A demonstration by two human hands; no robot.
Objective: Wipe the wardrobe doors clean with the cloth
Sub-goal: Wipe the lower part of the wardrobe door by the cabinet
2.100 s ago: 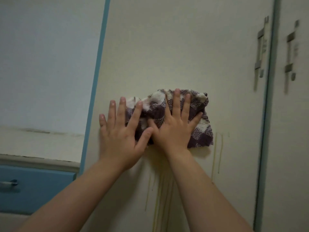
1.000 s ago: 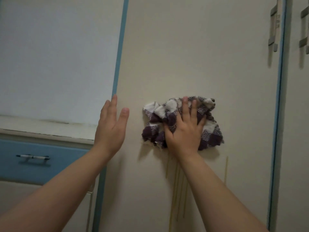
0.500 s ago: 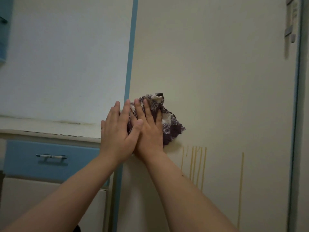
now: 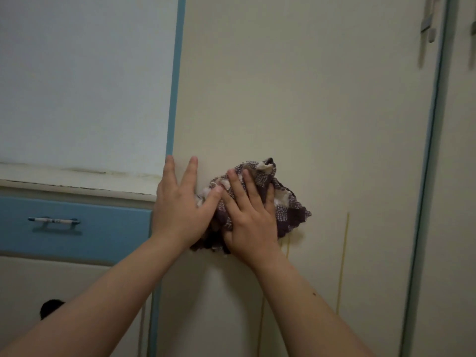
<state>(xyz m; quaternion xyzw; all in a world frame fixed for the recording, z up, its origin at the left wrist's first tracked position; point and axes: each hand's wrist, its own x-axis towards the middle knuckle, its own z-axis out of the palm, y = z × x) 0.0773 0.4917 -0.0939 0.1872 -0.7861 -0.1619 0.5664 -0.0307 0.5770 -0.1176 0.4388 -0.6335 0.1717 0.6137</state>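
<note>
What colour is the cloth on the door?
The cloth is dark purple and white checks, bunched up; the head view shows it.

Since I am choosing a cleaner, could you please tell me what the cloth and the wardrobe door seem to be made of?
Cloth: looks like woven cotton, matte; a purple-and-white check with visible weave, bunched softly. Wardrobe door: probably painted or laminated board, cream, smooth with low sheen; no grain shows.

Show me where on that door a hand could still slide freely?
Bare door lies above the cloth, up to the handle, and rightward to the blue edge strip. It is crowded at the left edge, where the left hand and right hand press the cloth. Yellow streaks run below.
</note>
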